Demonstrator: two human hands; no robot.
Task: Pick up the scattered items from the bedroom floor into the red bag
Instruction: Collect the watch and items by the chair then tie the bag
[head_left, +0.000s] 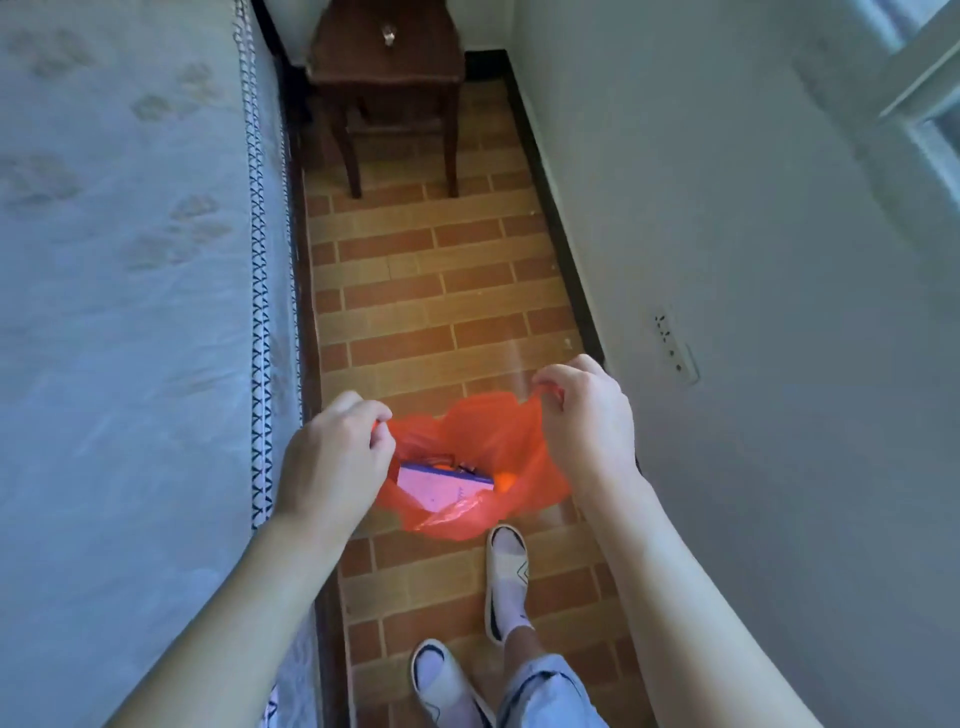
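The red bag (493, 447) hangs open between my two hands above the tiled floor. My left hand (332, 462) grips its left handle with curled fingers. My right hand (584, 415) pinches the right handle and pulls the mouth wide. Inside the bag lies a pink box with a purple edge (436, 486), and beside it something orange (506, 480) that I cannot make out. The bottom of the bag is hidden by its own folds.
A bed with a pale cover (130, 312) runs along the left. A white wall (753, 312) with a socket (675, 348) closes the right. A dark wooden side table (389, 78) stands at the far end of the narrow brick-patterned floor (431, 291). My feet in white slippers (506, 577) are below.
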